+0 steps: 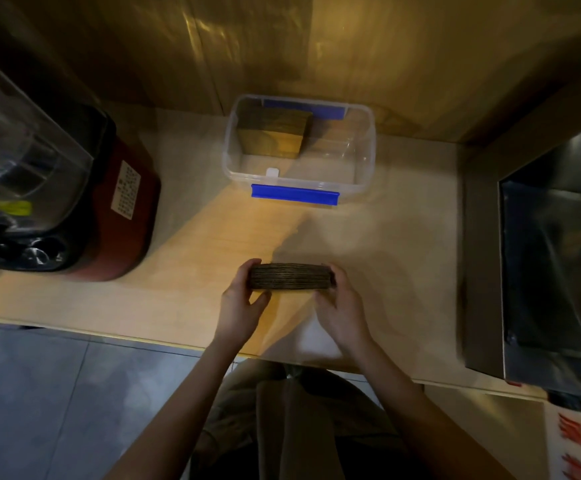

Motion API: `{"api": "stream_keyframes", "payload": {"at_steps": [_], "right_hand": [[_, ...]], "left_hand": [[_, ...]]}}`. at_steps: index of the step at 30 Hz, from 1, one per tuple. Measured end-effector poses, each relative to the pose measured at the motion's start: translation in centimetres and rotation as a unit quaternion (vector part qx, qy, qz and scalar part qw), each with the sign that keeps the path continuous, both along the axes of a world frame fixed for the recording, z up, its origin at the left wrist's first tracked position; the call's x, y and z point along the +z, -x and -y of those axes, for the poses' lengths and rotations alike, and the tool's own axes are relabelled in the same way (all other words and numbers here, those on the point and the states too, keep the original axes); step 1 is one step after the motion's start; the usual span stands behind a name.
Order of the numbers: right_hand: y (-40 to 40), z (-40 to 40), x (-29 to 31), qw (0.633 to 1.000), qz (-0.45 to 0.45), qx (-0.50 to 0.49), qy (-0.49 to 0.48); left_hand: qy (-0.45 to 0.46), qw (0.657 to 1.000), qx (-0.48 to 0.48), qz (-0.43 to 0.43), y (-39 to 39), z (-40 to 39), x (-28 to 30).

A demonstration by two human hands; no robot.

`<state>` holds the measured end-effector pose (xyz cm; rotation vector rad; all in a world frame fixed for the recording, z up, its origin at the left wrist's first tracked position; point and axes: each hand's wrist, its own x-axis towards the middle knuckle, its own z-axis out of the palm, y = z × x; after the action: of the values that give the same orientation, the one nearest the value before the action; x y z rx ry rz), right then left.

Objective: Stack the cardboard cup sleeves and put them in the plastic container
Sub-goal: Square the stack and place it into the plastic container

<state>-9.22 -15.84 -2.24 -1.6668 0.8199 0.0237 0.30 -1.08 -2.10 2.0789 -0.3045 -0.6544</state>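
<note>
— Sleeves?
— One stack of sleeves (291, 276), edge-on, pressed between both hands above the wooden counter (386, 258), near its front edge.
— Left hand?
— Left hand (242, 304) clamped on the stack's left end, fingers curled over the top, thumb tucked underneath.
— Right?
— Right hand (339, 306) closed on the right end, fingers wrapped around the far side (thumb hidden, cannot tell where).
— And the container?
— Clear plastic container (365, 147) farther back, well apart from the stack, against the wooden wall, open, blue clips front and back. Already holding another block of sleeves (273, 135) in its left rear corner; right half bare.
— Around that?
— Blender (74, 188) to the left, red base with a white label, clear jug above. Metal sink (555, 271) to the right. Grey tiled floor below the counter edge.
</note>
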Motion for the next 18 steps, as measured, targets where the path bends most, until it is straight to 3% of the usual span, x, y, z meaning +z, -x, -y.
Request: {"api": "stream_keyframes", "payload": {"at_steps": [9,18], "right_hand": [[0.0,-0.5,0.0,0.998,-0.030,0.034,0.031],[-2.7,3.0,2.7,0.972,-0.066,0.177,0.142]], "left_hand": [[-0.048,0.995,-0.078,0.033,-1.5,-0.8,-0.5],[-0.083,0.971,-0.214,0.064,-6.1,-0.4,2.3]]}}
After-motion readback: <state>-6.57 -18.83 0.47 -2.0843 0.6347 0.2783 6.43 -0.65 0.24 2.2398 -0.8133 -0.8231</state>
